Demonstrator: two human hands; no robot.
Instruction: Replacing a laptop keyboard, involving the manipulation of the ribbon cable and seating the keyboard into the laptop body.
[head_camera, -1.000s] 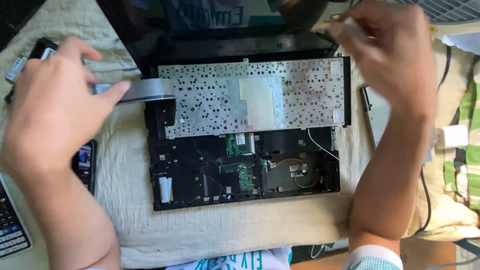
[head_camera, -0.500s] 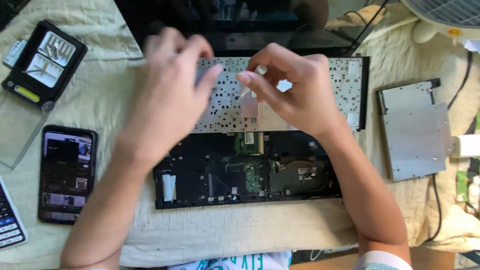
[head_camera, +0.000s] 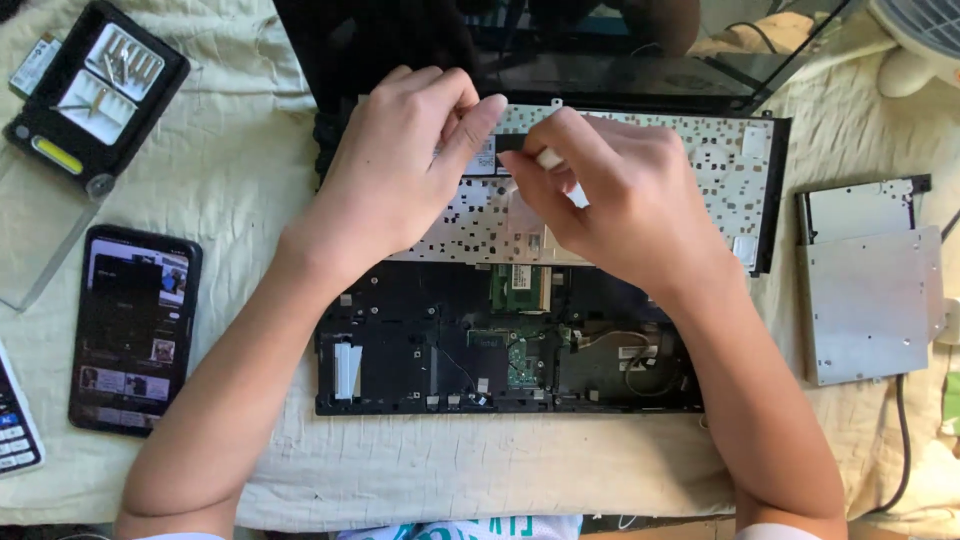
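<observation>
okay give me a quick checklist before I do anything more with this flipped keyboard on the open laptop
1. Both hands on the keyboard: left hand and right hand meet over its metal back: ok.
2. Small pale piece pinched in the right fingers: cannot tell what it is.
3. Ribbon cable free: hidden, cannot tell.
4. Open laptop base unobstructed: ok.
5. Screwdriver bit case within reach: ok.
6. Phone away from the base: ok.

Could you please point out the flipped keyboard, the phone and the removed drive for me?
flipped keyboard (head_camera: 690, 165), head view, on its perforated metal back.
phone (head_camera: 135, 330), head view, on the middle of its screen.
removed drive (head_camera: 870, 300), head view, on its silver top plate.
</observation>
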